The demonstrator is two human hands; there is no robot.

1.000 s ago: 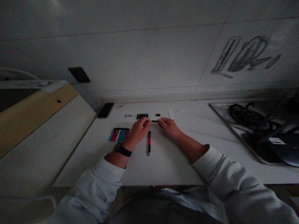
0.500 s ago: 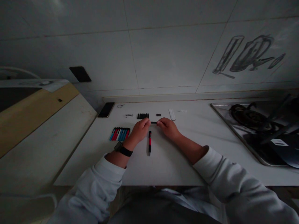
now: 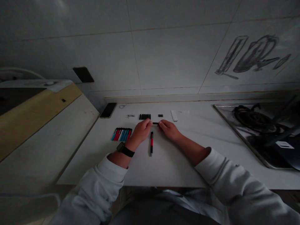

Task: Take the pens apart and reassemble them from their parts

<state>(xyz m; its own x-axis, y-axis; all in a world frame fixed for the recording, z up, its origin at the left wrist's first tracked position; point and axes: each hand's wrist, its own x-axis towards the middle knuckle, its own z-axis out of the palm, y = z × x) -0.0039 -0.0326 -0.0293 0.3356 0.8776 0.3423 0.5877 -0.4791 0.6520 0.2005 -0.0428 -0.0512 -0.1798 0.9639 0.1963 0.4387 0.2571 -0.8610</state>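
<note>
Dark stick (image 3: 155,123): Because it is thin and bridges the gap between the left hand (image 3: 143,127) and the right hand (image 3: 170,129), it might slip or bend if one side pulls more strongly.
Left fingers: They pinch one end; how firm this grip is, I cannot tell.
Right fingers: They pinch the other end and hide it, so I cannot say whether it is one piece or two joined. If there are two, a sudden parting could throw a small part away.
Pen (image 3: 152,143): It lies on the table (image 3: 168,173) nearer to the body, tip toward the person; a dropped stick could knock it and make it roll.
Black pieces (image 3: 144,116): Their row lies just beyond the left hand, where a careless knuckle could disturb it.
Coloured tubes (image 3: 122,134): They lie side by side near the left wrist; a sideways swing of the watch (image 3: 127,152) could brush them.
Curled pieces (image 3: 131,115): They look small and light, so a bump might scatter them, and dim light would make searching harder.
</note>
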